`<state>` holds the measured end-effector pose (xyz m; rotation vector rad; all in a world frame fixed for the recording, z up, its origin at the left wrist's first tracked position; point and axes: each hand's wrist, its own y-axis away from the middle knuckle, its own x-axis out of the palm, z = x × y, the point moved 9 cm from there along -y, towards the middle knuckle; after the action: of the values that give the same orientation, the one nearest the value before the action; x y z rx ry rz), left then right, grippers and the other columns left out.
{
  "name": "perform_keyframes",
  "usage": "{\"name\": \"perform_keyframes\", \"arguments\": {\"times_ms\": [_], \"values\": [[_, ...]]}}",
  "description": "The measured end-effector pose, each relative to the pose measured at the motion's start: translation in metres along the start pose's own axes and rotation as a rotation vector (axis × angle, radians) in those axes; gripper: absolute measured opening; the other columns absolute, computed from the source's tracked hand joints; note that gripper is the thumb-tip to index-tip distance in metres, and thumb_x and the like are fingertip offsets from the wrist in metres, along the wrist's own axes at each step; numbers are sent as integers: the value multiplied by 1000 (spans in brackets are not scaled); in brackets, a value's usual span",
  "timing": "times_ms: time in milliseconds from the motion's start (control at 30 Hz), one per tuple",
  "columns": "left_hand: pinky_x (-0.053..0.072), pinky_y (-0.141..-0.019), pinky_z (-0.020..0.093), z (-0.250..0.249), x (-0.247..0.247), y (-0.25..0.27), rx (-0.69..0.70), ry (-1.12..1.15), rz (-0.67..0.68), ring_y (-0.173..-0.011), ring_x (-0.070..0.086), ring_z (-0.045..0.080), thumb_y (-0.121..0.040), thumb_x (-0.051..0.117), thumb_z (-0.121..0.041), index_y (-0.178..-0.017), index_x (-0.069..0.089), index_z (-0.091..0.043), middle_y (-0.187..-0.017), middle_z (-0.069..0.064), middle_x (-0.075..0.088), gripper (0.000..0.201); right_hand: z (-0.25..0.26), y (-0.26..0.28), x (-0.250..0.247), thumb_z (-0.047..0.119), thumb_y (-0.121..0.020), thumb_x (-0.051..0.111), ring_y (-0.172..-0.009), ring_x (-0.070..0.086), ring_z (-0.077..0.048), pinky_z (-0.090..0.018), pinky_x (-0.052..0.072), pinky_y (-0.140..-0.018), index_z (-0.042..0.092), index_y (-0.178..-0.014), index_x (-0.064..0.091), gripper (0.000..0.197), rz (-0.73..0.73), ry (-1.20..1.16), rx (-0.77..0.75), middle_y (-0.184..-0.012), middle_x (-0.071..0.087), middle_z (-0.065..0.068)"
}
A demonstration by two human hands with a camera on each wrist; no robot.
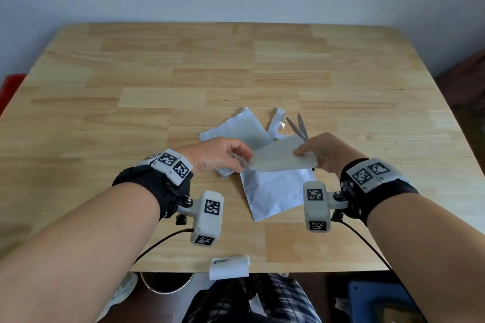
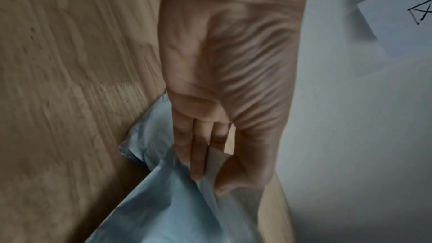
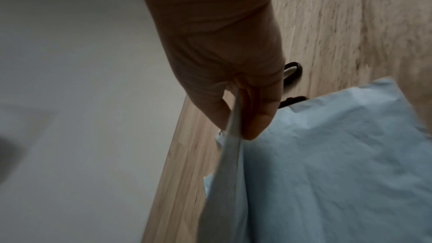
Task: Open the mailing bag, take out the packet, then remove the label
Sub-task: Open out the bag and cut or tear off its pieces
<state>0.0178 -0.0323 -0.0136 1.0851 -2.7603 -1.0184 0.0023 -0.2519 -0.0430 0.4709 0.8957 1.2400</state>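
Note:
Both hands hold a flat off-white sheet (image 1: 278, 156) just above the table; whether it is the packet or the label I cannot tell. My left hand (image 1: 248, 161) pinches its left end between thumb and fingers (image 2: 196, 163). My right hand (image 1: 299, 152) pinches the right end, and the sheet (image 3: 230, 154) shows edge-on in the right wrist view. Under it lies the crumpled pale blue mailing bag (image 1: 273, 191) (image 3: 327, 173) (image 2: 168, 206), with a torn piece (image 1: 241, 128) farther back.
Scissors (image 1: 298, 126) lie with blades apart behind my right hand, beside a torn strip (image 1: 277, 123). A small printed white paper (image 1: 229, 267) overhangs the wooden table's (image 1: 183, 65) front edge. A bin (image 1: 168, 283) and a blue stool (image 1: 378, 299) stand below.

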Motion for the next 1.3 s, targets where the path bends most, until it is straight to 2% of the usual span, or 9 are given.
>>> {"name": "perform_keyframes", "arguments": {"times_ms": [100,167,267,433,567,667,800,1067,1300], "values": [[52,-83,22,0,1,3,-17,177,21,-108,61,18,-84,48,12,-110,57,-18,-122,4,56,40,-11,2,3,-9,-76,68,-69,59,-26,-32,55,-55,-8,-87,61,13,5,-52,40,-94,57,-18],[57,-77,26,6,-11,1,-55,384,-130,-94,64,22,-87,41,9,-110,52,-14,-115,6,51,34,-16,4,2,-9,-78,66,-68,57,-24,-31,54,-58,-3,-77,57,11,-4,-105,49,-87,55,-15],[58,-70,34,43,-24,-3,-264,520,-423,-73,60,25,-95,46,-22,-122,42,-8,-99,8,43,30,-21,6,0,-7,-81,63,-68,55,-22,-29,50,-57,-1,-84,56,10,-9,-168,38,-81,53,-12],[55,-66,34,75,29,-20,-485,558,-177,-71,64,27,-83,44,-69,-92,57,-1,-83,15,64,71,-35,3,0,-5,-81,60,-73,54,-22,-28,48,-52,4,-89,57,12,37,-207,45,-88,54,-10],[55,-71,31,65,33,-39,-380,664,-274,-71,63,22,-87,62,-40,-89,62,-9,-79,9,65,31,-47,-1,0,-4,-76,63,-80,59,-29,-34,52,-62,0,-111,57,35,40,-121,31,-103,60,-18],[53,-48,22,62,26,-45,-328,595,-378,-67,62,18,-86,64,-14,-85,62,-12,-77,5,64,3,-51,-4,-4,12,-81,67,-81,60,-27,-34,51,-63,1,-113,58,35,-21,-121,5,-96,62,-13],[53,-46,20,63,27,-47,-305,610,-373,-71,63,17,-88,60,-7,-87,61,-9,-82,6,64,3,-37,-10,-16,29,-89,62,-57,48,-13,-23,37,-47,5,-104,64,28,-141,-111,-75,-70,51,1],[52,-57,31,69,19,-59,-371,638,-482,-69,63,23,-86,67,-18,-89,63,-7,-83,8,65,12,-37,-21,-14,4,-85,64,-69,53,-21,-26,45,-55,6,-93,62,9,-45,-84,-72,-79,55,-7],[53,-55,23,61,20,-64,-229,587,-456,-69,60,19,-91,59,-10,-77,57,-8,-79,7,61,14,-35,-25,-16,23,-89,62,-61,52,-22,-24,42,-55,8,-78,61,19,-80,-54,-122,-73,55,-7]]}}
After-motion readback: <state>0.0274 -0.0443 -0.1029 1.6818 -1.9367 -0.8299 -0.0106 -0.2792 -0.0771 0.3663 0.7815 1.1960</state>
